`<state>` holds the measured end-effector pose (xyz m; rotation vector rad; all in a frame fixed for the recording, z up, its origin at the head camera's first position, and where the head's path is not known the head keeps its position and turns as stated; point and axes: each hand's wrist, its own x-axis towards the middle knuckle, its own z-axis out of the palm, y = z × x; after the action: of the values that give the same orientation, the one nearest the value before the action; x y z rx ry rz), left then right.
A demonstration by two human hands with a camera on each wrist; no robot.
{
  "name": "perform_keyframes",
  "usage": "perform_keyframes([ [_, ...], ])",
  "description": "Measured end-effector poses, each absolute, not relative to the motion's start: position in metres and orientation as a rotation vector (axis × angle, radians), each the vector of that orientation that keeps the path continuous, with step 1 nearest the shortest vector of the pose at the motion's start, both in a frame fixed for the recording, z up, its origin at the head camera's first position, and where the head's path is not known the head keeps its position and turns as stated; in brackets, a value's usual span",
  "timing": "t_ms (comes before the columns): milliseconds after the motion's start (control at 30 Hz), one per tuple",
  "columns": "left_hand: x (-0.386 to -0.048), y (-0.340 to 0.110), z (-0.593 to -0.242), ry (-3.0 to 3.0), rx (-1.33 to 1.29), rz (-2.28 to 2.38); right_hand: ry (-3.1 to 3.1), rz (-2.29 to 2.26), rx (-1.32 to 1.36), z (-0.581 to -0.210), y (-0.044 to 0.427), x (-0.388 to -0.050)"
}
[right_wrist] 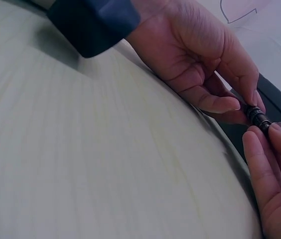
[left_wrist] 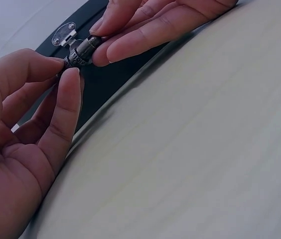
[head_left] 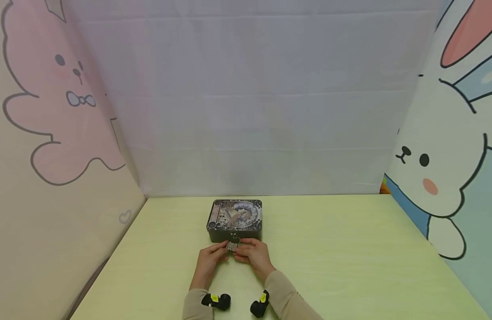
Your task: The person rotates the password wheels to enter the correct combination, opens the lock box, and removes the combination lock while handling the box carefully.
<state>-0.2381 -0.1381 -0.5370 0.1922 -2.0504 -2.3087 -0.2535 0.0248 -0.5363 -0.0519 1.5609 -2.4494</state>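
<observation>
A small metal combination padlock (head_left: 231, 246) with ridged dials hangs at the front latch (left_wrist: 65, 36) of a dark tin box (head_left: 235, 215) with a printed lid. My left hand (head_left: 207, 263) pinches one end of the padlock between thumb and fingertips. At its other end, my right hand (head_left: 257, 256) grips it between thumb and fingers. Both dial rings and the padlock's ends show in the wrist views, partly covered by fingertips. The box lid is down. Whether the shackle is locked cannot be told.
The box stands near the back of a pale yellow-green table (head_left: 342, 258). Behind it hangs a white cloth (head_left: 262, 106), with cartoon-printed panels at both sides. Each wrist carries a small black camera (head_left: 222, 302).
</observation>
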Motion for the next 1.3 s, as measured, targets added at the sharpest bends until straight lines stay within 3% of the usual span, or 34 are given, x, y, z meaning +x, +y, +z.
perform_keyframes([
  [1300,-0.223,-0.108,-0.527,-2.044,0.118,-2.41,1.568,-2.416,-0.119,-0.526,0.068,-0.24],
])
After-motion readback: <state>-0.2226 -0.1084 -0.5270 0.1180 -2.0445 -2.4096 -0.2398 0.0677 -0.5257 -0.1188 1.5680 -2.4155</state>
